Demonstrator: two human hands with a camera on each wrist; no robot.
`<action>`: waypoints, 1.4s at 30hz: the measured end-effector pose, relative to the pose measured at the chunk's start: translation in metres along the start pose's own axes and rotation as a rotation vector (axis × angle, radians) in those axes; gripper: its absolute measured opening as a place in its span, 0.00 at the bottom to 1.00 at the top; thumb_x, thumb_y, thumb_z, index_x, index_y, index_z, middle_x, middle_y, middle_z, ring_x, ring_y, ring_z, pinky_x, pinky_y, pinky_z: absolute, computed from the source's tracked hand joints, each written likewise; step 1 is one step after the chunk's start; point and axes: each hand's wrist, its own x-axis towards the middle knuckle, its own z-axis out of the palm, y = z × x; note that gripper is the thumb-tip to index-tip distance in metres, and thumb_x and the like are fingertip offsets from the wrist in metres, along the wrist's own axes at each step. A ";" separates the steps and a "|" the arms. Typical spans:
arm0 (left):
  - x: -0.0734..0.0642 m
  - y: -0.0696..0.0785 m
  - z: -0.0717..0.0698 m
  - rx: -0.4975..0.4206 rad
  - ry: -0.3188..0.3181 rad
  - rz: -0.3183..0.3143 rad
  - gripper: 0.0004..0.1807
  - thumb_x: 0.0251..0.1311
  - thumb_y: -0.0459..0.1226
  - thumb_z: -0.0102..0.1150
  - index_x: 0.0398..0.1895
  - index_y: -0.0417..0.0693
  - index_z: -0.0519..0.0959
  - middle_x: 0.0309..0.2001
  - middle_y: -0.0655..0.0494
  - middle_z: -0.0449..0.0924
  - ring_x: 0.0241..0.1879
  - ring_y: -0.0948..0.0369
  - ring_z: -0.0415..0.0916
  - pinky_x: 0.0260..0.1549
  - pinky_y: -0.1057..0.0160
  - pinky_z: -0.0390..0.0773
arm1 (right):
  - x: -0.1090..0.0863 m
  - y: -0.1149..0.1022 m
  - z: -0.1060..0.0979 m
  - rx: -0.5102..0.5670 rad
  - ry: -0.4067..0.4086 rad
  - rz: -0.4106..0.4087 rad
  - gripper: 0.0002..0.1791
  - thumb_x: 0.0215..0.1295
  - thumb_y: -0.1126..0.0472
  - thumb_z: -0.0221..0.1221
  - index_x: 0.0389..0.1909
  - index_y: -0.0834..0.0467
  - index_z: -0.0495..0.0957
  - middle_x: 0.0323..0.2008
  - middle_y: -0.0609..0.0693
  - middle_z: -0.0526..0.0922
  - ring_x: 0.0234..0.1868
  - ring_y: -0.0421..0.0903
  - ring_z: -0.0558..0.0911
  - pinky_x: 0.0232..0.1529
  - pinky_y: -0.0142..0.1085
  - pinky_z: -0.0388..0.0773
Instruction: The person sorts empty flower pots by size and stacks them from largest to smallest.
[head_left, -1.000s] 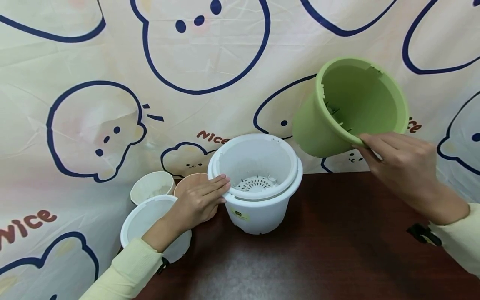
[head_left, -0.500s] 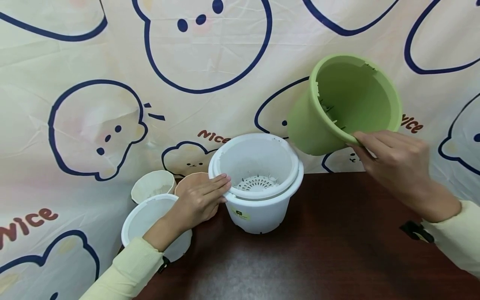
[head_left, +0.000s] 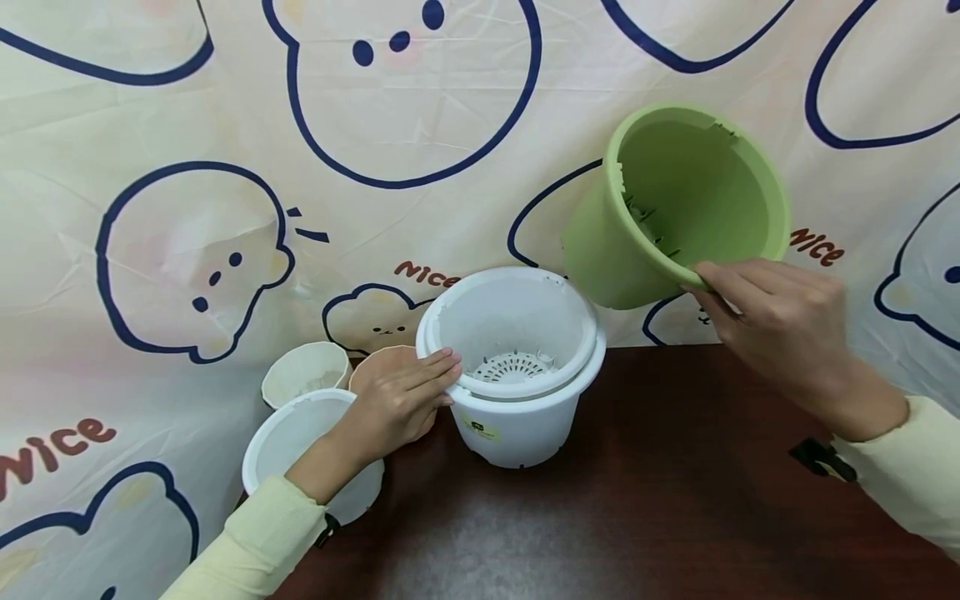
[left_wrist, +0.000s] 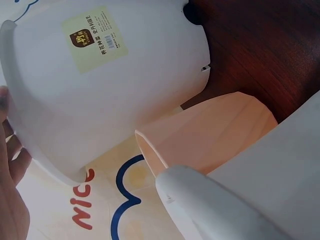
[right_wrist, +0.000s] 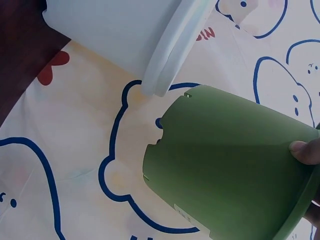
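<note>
nested pots (head_left: 517,375) are rim-gripped by left fingers (head_left: 435,368), likely for steadiness. the green pot (head_left: 682,208) is rim-pinched by right fingers (head_left: 729,282).

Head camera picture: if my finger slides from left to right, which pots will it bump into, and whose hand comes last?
Small cream faceted pot → peach faceted pot → two nested white round plastic pots → tilted light green round plastic pot → the person's right hand.

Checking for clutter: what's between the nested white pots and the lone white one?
A peach flowerpot, clear in the left wrist view; in the head view, the left hand covers part.
</note>
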 end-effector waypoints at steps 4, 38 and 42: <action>0.000 0.000 -0.001 -0.001 0.002 0.001 0.26 0.54 0.31 0.75 0.58 0.35 0.83 0.57 0.42 0.85 0.59 0.48 0.83 0.56 0.53 0.83 | 0.002 -0.003 0.003 0.022 0.017 0.004 0.08 0.65 0.61 0.65 0.39 0.60 0.90 0.28 0.58 0.90 0.25 0.59 0.87 0.18 0.51 0.70; 0.001 0.001 0.001 0.008 0.009 0.004 0.24 0.56 0.32 0.73 0.58 0.36 0.83 0.57 0.42 0.85 0.59 0.49 0.84 0.56 0.53 0.84 | 0.015 -0.018 0.023 0.075 0.036 -0.022 0.05 0.66 0.64 0.66 0.38 0.60 0.90 0.28 0.56 0.90 0.27 0.57 0.88 0.22 0.50 0.79; 0.001 0.001 0.001 0.003 0.009 0.002 0.24 0.56 0.32 0.74 0.58 0.36 0.83 0.57 0.42 0.85 0.59 0.49 0.84 0.55 0.53 0.84 | 0.017 -0.020 0.024 0.075 0.025 -0.037 0.06 0.65 0.65 0.66 0.39 0.60 0.89 0.29 0.56 0.90 0.27 0.57 0.88 0.23 0.51 0.81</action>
